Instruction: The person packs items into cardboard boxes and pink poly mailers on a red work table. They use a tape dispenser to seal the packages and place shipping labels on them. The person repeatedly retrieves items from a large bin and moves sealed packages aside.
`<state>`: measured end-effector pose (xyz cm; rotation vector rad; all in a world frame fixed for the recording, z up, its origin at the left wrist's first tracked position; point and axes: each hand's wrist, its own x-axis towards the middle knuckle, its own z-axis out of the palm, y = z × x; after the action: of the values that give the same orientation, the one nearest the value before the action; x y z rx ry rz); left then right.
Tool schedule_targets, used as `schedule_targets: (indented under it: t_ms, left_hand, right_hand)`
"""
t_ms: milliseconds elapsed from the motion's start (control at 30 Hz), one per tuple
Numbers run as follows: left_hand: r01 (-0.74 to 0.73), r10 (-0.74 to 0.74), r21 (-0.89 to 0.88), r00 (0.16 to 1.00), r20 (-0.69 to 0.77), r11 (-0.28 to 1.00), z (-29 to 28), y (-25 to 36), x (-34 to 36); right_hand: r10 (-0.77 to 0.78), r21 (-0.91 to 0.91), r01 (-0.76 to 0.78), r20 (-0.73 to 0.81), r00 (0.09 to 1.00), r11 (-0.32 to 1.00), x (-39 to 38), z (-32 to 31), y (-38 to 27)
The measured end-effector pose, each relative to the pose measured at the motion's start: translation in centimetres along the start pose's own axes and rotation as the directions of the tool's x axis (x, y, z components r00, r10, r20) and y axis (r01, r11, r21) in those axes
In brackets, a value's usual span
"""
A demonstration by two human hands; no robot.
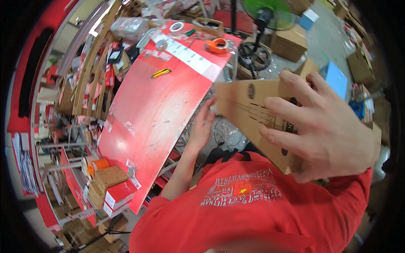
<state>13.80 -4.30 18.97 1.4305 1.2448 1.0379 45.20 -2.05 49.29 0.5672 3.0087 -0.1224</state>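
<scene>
The cardboard box (pixel 242 105) is positioned in front of the person's torso, to the right of the red worktop (pixel 147 114) and clear of its surface. The right hand (pixel 322 130) grips the box at its right-hand portion, fingers spread and bent against the printed face. The left hand (pixel 201 128) is located at the opposite, left end of the box, fingers loosely extended and unclosed; fingertip contact with the box cannot be determined. A yellow cutter (pixel 161 73) lies on the worktop, well apart from both hands.
</scene>
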Motion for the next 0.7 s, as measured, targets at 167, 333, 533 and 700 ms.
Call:
schedule_targets:
  t_ms: [167, 333, 533, 700]
  left_hand:
    - [0.068, 0.213, 0.63, 0.908, -0.36, 0.774, -7.6, -2.7, 0.6]
    - [0.421, -0.104, 0.826, 0.904, -0.414, 0.375, -9.9, -14.4, 3.0]
    - [0.429, -0.12, 0.798, 0.9, -0.42, 0.424, -10.1, -18.7, 1.7]
    - [0.397, -0.166, 0.315, 0.808, -0.565, 0.862, -8.6, -14.3, 4.0]
  right_hand:
    - [0.048, 0.189, 0.027, -0.381, 0.923, 0.982, 13.4, 17.3, 3.4]
    - [0.071, 0.262, 0.084, -0.533, 0.843, 0.962, 24.0, 34.3, 11.5]
    - [0.401, 0.031, -0.494, -0.63, 0.665, 0.869, 35.4, 44.8, 37.2]
    - [0.444, 0.154, -0.419, -0.39, 0.806, 0.895, 35.1, 44.5, 37.3]
